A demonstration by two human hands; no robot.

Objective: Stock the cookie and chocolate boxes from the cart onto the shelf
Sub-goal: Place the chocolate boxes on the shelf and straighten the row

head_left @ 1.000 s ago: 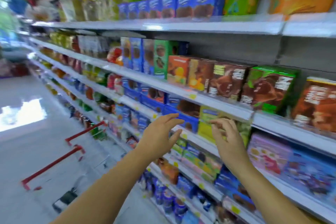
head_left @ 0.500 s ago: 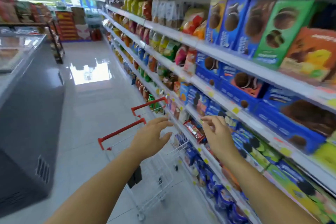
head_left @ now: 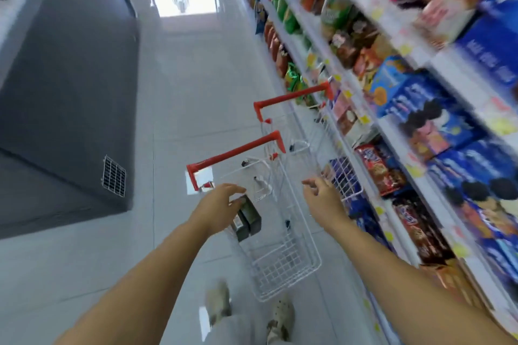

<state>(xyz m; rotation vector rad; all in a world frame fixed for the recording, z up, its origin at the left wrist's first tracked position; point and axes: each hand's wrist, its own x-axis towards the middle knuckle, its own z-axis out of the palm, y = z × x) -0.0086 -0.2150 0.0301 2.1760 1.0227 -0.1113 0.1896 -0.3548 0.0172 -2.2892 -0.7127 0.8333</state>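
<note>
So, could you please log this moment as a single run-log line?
stage: pick from cart | left hand: open, at dark box | right hand: open, empty, above cart

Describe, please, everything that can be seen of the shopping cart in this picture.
The cart is a small trolley of white wire with two baskets and two red handle bars. It stands on the pale tiled floor, close beside the shelf. Dark boxes lie in its nearer basket, right under the left hand; whether the hand touches them cannot be told. The right hand hovers by the farther basket and holds nothing.
</note>
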